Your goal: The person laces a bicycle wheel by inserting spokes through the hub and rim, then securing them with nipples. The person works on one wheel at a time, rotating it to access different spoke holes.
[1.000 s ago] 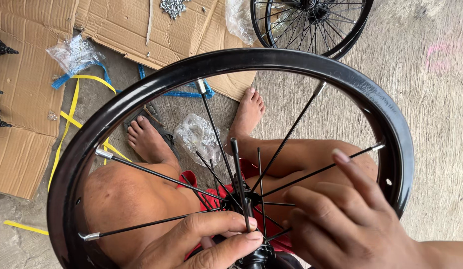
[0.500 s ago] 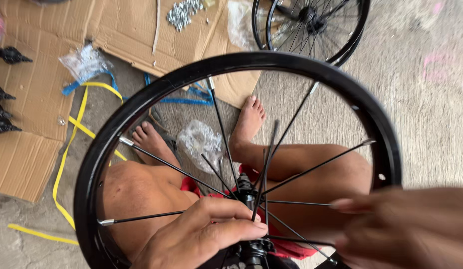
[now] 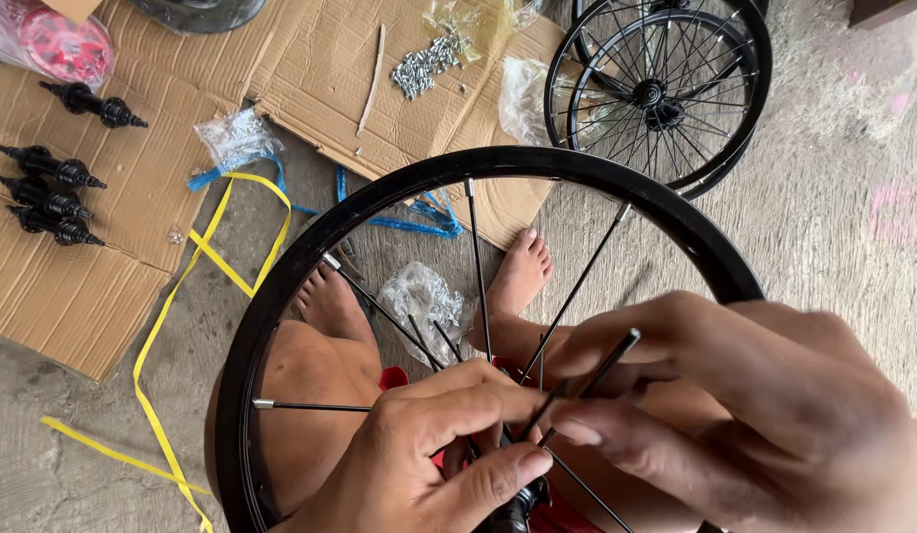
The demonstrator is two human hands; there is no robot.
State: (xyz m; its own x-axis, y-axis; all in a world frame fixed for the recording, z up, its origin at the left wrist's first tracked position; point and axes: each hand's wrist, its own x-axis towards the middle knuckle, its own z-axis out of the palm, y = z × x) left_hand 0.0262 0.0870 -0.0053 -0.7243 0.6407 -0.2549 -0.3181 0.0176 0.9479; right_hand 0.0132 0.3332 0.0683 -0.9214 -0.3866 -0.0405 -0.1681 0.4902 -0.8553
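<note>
Spoke (image 3: 588, 380) in hand: thin black steel rod, loose end pointing to about 2 o'clock from the hub (image 3: 517, 508), sitting low centre of frame inside the rim (image 3: 498, 163). My read: light, stiff along its length but springy if bent, smooth and a bit slick. Best grip is near the hub end, pinched between thumb and fingertips, not out at the free end where it would whip.

Right hand (image 3: 754, 415): fingers curled, thumb and forefinger pinching that spoke. Left hand (image 3: 439, 454): closed around the hub area, thumb pressed toward the right hand's fingertips, bracing the spoke cluster. Hands touching at the pinch.

Rim stands roughly upright over my lap, partly laced; several spokes already run to it at 9, 10, 12 and 1 o'clock. Rim itself looks rigid, moderately light, easy to tip since only the left hand and my legs steady it.

Outward: crumpled clear plastic bag (image 3: 419, 296) on the concrete between my feet. Yellow strap (image 3: 231, 257) at 9–10 o'clock. Cardboard sheet (image 3: 103, 276) beyond, with four black hubs (image 3: 49, 192) at 10 o'clock and a heap of silver nipples (image 3: 424, 64) at 12. Finished wheel (image 3: 660, 94) at 1 o'clock.

Versus half a second ago: right hand was blurred and off to 3 o'clock, now it's in at the hub and sharp. View has tilted up, showing more cardboard and the finished wheel.
</note>
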